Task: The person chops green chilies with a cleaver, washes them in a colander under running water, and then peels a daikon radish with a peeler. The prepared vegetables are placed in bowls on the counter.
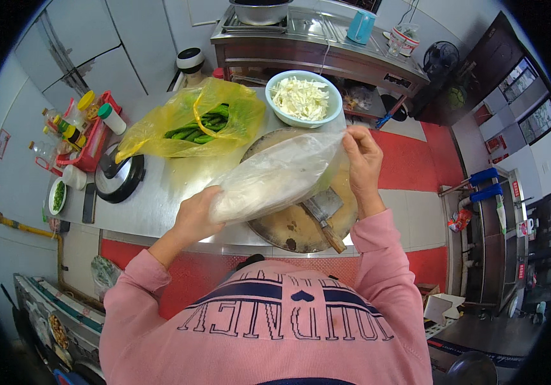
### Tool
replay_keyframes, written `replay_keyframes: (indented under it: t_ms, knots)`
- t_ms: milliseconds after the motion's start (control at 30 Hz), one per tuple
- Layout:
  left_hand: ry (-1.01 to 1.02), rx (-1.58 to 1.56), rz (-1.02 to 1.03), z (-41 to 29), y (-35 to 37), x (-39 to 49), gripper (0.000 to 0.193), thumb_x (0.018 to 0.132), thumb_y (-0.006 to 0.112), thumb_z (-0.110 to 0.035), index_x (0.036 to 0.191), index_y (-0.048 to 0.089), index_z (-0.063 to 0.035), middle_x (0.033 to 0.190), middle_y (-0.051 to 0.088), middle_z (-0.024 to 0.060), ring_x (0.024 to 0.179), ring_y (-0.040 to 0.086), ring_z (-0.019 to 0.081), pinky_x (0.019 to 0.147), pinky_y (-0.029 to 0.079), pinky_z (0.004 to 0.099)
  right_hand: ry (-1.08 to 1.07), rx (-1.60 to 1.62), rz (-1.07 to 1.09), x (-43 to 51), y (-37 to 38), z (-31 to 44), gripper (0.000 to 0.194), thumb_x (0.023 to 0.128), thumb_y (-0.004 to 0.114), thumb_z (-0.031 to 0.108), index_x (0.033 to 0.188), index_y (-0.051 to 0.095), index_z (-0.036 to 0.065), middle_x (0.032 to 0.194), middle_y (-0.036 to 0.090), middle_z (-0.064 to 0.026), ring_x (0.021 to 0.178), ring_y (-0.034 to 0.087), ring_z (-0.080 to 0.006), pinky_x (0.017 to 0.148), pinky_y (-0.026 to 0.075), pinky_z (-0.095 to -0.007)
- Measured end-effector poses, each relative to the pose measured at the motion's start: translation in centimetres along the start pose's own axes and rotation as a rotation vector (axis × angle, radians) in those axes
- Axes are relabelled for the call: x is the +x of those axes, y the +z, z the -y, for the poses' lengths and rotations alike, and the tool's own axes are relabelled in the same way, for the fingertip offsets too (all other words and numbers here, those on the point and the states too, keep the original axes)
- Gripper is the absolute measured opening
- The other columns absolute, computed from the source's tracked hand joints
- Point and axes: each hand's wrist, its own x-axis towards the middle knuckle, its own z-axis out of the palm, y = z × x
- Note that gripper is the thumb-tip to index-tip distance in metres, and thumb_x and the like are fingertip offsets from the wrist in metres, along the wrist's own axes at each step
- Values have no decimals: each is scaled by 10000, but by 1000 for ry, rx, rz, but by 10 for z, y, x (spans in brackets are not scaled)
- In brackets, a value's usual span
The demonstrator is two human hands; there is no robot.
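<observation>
A translucent plastic bag [275, 175] with pale contents that I cannot make out is stretched between my hands. My left hand [198, 214] grips its lower left end, and my right hand [363, 154] pinches its upper right edge. Beneath the bag lies a round wooden chopping board [275, 233], with a cleaver [326, 204] resting on it, handle towards me. Beyond the board stands a light blue bowl [271, 98] of shredded cabbage [300, 97]. To its left, an open yellow plastic bag [148, 130] holds green peppers [203, 126].
On the steel table [174, 204] at left are a black-rimmed lid [119, 180], a phone [89, 203], a small dish of chopped greens [58, 196] and a red basket [93, 144] of bottles. A steel counter [304, 50] stands behind, bearing a blue jug [361, 27].
</observation>
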Motion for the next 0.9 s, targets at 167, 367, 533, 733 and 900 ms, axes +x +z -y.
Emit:
replay_keyframes:
  t_ms: [167, 367, 533, 733, 900]
  knots:
    - [-261, -206, 130, -10, 3, -1, 789, 553, 768, -206, 1222, 373, -68, 1040, 570, 208, 952, 575, 354, 822, 458, 371, 69, 34, 200, 20, 49, 35, 77, 823, 610, 54, 825, 621, -22, 857, 575, -26, 763, 509, -80, 690, 417, -219]
    - [-359, -628, 78, 3, -1, -17, 849, 524, 801, -143, 1239, 353, -46, 1101, 517, 131, 1025, 508, 235, 888, 403, 321, 17, 101, 65, 54, 32, 34, 256, 867, 569, 104, 1105, 596, 14, 1057, 601, -60, 922, 556, -110, 810, 443, -244]
    - [-371, -753, 37, 4, -4, -27, 847, 519, 808, -125, 1234, 360, -48, 1105, 501, 100, 1021, 489, 207, 888, 391, 305, 413, -211, 26, 9, 2, -38, 361, 836, 626, 172, 1130, 573, -30, 1067, 610, -98, 922, 570, -132, 820, 448, -260]
    - [-354, -602, 43, -3, -17, -25, 825, 515, 802, -134, 1218, 378, -46, 1075, 527, 124, 994, 519, 218, 869, 412, 307, 429, -156, -133, -13, 5, -72, 278, 822, 641, 168, 999, 627, -46, 910, 644, -72, 810, 564, -103, 729, 446, -244]
    - [-377, -447, 81, 5, -24, -33, 826, 504, 800, -160, 1209, 388, -39, 1068, 526, 127, 988, 517, 217, 871, 412, 303, 434, -188, -63, -28, 12, -59, 186, 814, 630, 133, 907, 645, -27, 806, 632, -42, 743, 553, -88, 662, 444, -236]
